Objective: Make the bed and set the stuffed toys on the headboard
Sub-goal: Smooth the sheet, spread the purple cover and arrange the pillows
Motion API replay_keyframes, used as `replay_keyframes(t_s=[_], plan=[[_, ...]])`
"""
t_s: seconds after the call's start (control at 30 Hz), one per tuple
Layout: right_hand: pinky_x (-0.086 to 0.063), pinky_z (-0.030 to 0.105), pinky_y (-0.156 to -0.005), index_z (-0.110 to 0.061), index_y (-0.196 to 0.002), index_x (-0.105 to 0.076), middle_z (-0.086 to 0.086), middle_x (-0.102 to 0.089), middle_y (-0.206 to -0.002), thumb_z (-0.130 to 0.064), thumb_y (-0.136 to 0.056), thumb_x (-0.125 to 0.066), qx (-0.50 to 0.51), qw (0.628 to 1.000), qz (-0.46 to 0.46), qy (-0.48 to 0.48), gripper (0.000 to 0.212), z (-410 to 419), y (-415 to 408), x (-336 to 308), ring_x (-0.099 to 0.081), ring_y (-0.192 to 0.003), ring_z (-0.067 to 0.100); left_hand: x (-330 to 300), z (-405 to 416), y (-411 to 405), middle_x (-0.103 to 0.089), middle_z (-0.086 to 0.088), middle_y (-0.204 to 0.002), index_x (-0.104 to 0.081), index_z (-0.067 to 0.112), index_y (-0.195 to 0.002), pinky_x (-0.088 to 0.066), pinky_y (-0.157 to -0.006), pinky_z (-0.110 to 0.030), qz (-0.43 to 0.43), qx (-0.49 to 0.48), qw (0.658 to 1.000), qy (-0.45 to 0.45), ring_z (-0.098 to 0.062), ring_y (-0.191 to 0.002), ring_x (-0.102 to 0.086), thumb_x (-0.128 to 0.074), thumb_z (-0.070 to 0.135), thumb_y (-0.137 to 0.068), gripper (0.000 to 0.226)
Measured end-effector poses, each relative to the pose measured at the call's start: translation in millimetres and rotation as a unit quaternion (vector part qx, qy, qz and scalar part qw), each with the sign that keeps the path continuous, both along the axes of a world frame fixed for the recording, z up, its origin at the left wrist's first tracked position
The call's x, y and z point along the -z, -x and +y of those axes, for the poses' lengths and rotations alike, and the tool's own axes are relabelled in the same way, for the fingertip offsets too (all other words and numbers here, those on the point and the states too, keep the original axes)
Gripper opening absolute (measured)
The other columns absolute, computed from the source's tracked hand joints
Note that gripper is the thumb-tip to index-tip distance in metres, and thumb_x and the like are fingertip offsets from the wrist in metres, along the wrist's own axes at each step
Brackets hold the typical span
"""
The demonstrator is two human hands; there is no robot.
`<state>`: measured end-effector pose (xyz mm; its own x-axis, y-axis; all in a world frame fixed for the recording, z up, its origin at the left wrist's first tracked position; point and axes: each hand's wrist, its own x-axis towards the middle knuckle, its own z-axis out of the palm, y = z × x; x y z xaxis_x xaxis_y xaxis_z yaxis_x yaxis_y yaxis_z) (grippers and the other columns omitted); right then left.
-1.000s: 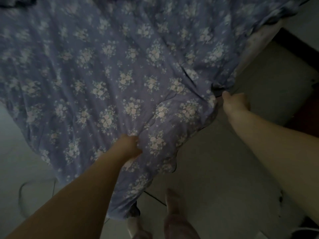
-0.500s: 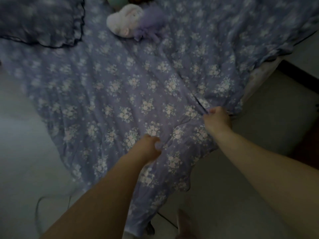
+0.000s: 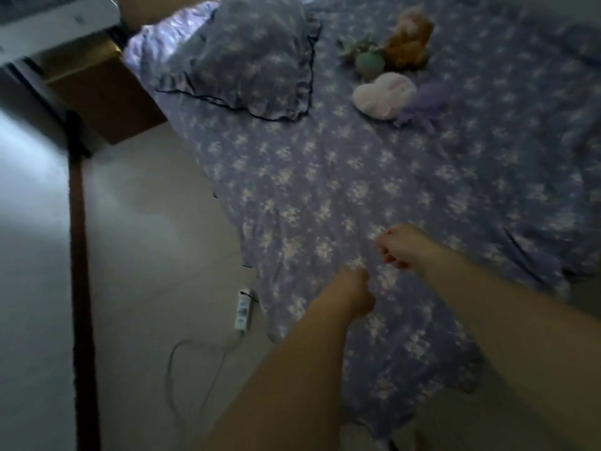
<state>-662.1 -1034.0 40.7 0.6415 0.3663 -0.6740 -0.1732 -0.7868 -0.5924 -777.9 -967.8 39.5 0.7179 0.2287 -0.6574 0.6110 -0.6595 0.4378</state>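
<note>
Left hand (image 3: 353,292) still grips the floral bedsheet (image 3: 325,190); right hand (image 3: 401,245), now closer, clenched, has released it.

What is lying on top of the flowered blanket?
On the flowered blanket lie a pillow, a brown toy, a green toy, a white toy and a purple toy. Everything beneath it is covered.

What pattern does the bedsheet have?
The bedsheet is purple-blue with small white flower clusters; the head view shows it.
</note>
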Motion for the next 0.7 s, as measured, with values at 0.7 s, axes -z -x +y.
replay_keyframes(t_s=[0.7], plan=[[-0.040, 0.023, -0.052, -0.016, -0.070, -0.050, 0.002, -0.052, -0.068, -0.017, -0.094, -0.052, -0.195, 0.978, -0.056, 0.055, 0.024, 292, 74, -23, -0.049, -0.056, 0.013, -46, 287, 116, -0.047, -0.011, -0.138, -0.040, 0.013, -0.138, -0.038, -0.096, -0.026, -0.051, -0.185, 0.981, 0.024, -0.026, -0.124, -0.047, -0.047, 0.028, -0.096, 0.045]])
